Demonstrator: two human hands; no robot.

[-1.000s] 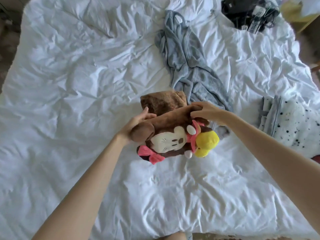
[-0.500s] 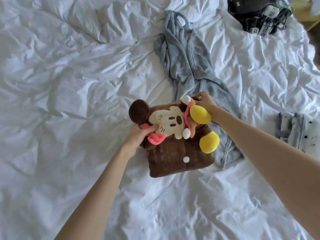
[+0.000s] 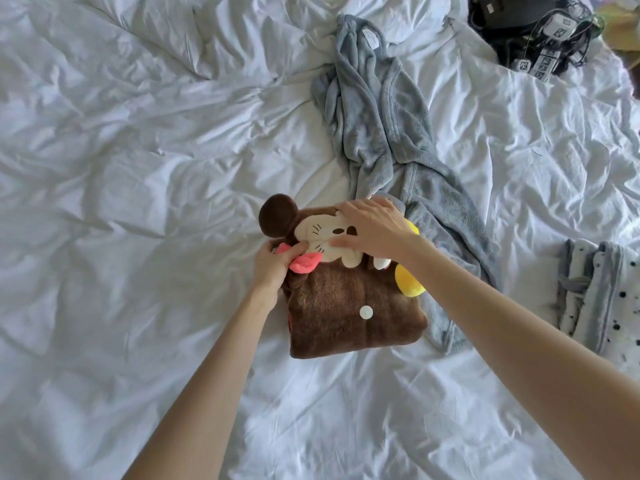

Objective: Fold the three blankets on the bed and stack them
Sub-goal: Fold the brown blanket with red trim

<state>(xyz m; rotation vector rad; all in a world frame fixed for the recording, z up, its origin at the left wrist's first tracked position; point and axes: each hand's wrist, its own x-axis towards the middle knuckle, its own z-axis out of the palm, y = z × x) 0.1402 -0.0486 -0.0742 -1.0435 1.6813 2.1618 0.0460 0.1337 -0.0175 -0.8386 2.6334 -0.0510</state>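
On the bed (image 3: 138, 202) the folded brown blanket (image 3: 349, 313) lies under the flat right hand (image 3: 377, 233), fingers spread, left hand (image 3: 273, 268) fingers pinching its edge; letting go may let the plush head spring the fold open.

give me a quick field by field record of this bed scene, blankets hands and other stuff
surface: white rumpled duvet
being handled: brown plush blanket with a cartoon mouse head, folded into a compact bundle
left hand: grips the bundle's left edge by the pink bow
right hand: pressed flat on the mouse face
unfolded: grey fleece blanket, crumpled, beside and partly under the bundle
at right edge: white black-dotted blanket with grey trim, partly out of frame
far corner: black cables and tags
stack: not started
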